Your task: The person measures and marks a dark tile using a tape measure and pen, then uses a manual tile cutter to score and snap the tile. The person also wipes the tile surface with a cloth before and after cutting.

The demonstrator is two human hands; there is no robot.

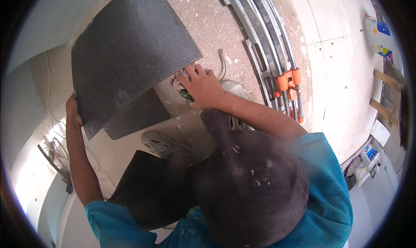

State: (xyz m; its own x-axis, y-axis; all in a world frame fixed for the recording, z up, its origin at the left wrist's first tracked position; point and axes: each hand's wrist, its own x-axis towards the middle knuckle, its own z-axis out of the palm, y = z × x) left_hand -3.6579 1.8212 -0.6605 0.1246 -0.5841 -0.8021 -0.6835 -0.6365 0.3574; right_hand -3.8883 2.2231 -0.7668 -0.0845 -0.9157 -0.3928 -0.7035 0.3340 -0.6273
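A large dark grey speckled tile (128, 48) is tilted up in front of me. My left hand (73, 109) grips its left edge. My right hand (200, 85) is at the tile's right lower edge, fingers bent over a small dark, green and pinkish object (185, 95); whether it grips that object, the edge or both, I cannot make out. A second dark tile (136, 116) lies beneath the first. A grey cable (222, 64) runs behind my right hand, and my shoes (160, 144) show below.
A long metal rail tile cutter (266, 48) with orange fittings (288, 81) lies to the right, beside pale floor tiles (329, 74). A white patterned sack (379, 35) and a wooden frame (385, 90) are at the far right. Tangled cables (60, 148) lie at the left.
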